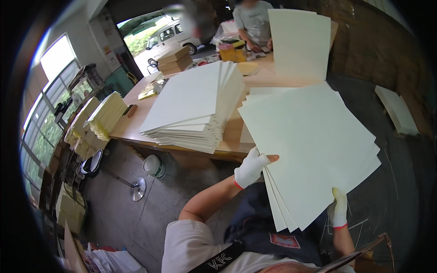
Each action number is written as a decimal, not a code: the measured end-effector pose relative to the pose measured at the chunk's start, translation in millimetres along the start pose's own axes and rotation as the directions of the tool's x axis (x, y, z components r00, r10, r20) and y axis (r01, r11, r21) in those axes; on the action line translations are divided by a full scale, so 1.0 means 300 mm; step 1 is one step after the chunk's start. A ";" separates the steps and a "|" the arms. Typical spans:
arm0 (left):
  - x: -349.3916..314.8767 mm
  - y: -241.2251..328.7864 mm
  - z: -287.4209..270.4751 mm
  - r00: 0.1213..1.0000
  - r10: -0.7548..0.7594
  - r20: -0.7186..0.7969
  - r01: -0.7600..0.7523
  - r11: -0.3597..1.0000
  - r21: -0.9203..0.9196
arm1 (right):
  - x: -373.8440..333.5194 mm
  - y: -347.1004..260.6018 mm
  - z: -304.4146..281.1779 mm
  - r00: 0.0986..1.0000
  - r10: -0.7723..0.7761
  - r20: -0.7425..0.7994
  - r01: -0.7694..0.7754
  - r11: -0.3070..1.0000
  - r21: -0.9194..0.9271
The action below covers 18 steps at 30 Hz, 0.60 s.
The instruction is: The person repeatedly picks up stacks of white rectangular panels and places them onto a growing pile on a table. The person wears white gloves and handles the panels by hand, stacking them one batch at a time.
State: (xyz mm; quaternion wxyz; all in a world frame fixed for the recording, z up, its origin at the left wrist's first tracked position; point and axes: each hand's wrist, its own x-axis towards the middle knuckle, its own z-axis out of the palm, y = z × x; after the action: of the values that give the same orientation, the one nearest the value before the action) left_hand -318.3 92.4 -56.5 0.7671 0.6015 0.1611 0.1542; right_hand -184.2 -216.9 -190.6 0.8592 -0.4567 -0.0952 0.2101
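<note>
Both my hands wear white gloves and hold a fanned bundle of several cream-white cardboard sheets (pixel 314 145) in front of me. My left hand (pixel 250 169) pinches the bundle's left edge, one bare fingertip showing on top. At the lower right corner my right hand (pixel 338 210) grips the bundle from below. A tall stack of the same sheets (pixel 195 107) lies on the wooden table (pixel 136 102) just left of the bundle. More sheets (pixel 298 43) stand upright beyond it.
Another person (pixel 252 22) stands at the table's far end by a yellow box (pixel 233 53). Cardboard boxes (pixel 175 60) sit on the table, yellowish folded stacks (pixel 107 116) at its left edge. A white bucket (pixel 154 166) and a stool base (pixel 136 187) are on the floor.
</note>
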 end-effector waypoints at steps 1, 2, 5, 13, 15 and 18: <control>-0.038 0.065 -0.002 0.998 0.064 -0.004 -0.063 0.994 0.090 | 0.012 -0.002 0.039 0.999 -0.047 0.023 0.047 0.999 0.012; -0.066 0.107 -0.007 0.993 0.115 0.009 -0.115 0.978 0.177 | 0.032 -0.007 0.065 0.996 -0.047 0.074 0.045 0.998 0.032; -0.175 0.201 -0.086 0.972 0.178 -0.154 -0.161 0.980 0.118 | 0.117 -0.037 0.199 0.973 -0.086 0.217 0.070 0.995 0.077; -0.237 0.508 -0.548 0.645 0.606 -0.466 -0.701 0.711 -0.046 | 0.475 -0.237 1.122 0.683 -0.191 0.705 0.187 0.979 0.085; -0.179 0.582 -0.688 0.613 0.607 -0.506 -0.749 0.649 -0.130 | 0.473 -0.126 1.326 0.644 -0.159 0.748 0.108 0.987 0.116; -0.092 0.612 -0.835 0.531 0.516 -0.672 -0.685 0.728 0.018 | 0.448 0.072 1.507 0.660 -0.137 0.739 0.104 0.990 0.091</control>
State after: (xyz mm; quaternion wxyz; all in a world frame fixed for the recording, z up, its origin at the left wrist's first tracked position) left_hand -459.4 341.3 67.5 0.6314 0.4287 0.1711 0.6231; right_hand -230.6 190.7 43.0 0.7670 -0.3067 -0.4625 0.3221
